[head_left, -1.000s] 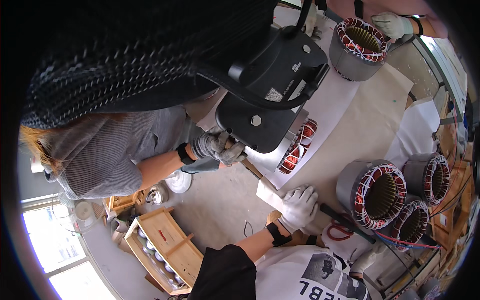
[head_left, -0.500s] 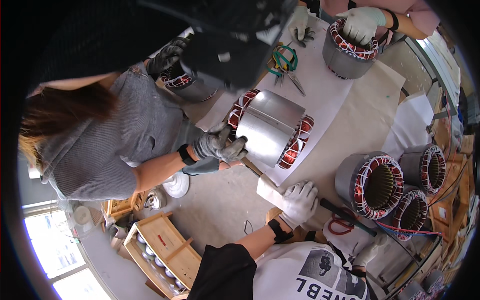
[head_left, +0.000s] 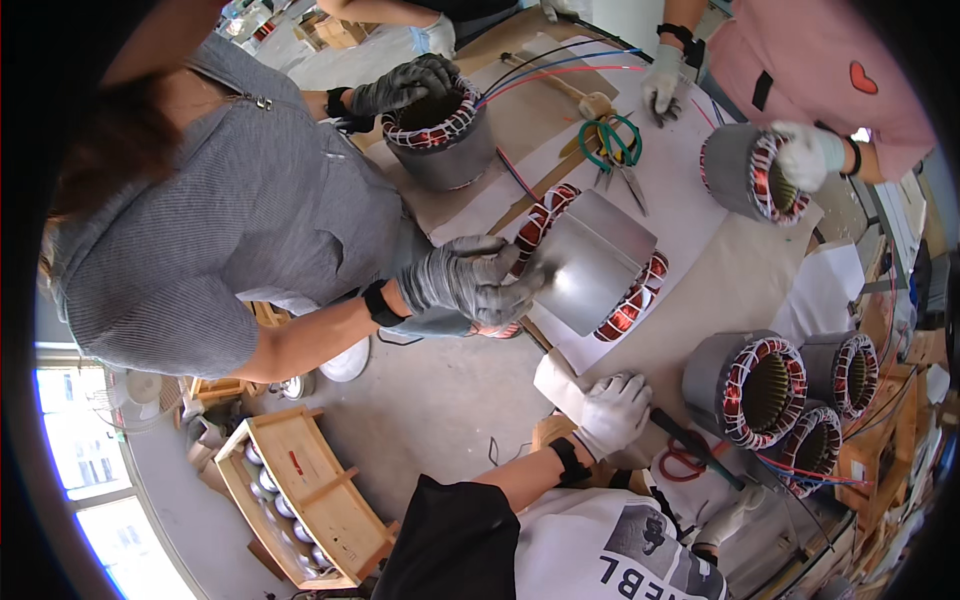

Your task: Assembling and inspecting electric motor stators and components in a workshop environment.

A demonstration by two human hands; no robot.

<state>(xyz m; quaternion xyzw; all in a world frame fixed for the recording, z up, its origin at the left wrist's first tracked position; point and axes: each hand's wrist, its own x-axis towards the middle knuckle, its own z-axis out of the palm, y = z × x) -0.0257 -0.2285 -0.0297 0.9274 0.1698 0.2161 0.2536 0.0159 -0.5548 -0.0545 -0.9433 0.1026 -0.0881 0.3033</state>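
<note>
My left hand [head_left: 615, 415], in a white glove, lies on the table edge beside a pale flap of paper or cloth [head_left: 560, 385]; its fingers are loosely stretched, with no held object showing. My right hand [head_left: 732, 515], also gloved, is close to my body, near the lower end of a dark green rod-like tool [head_left: 700, 450]; its fingers are too dim to read. Red-handled scissors [head_left: 680, 462] lie partly under that tool. Ahead of my left hand, a motor stator [head_left: 600, 260] lies on its side, red windings laced with white cord at both ends.
A co-worker's grey-gloved hand [head_left: 470, 280] is at the lying stator, the other over another stator [head_left: 440, 150]. A pink-clad co-worker handles a third stator [head_left: 740, 170]. Green-handled scissors [head_left: 625, 165] lie between. Several stators [head_left: 750, 390] stand right; a wooden crate [head_left: 320, 490] is lower left.
The view has shifted, uncovering the far left stator and its wires. The grey-gloved co-worker's near hand has opened out against the lying stator. My hands stay about where they were.
</note>
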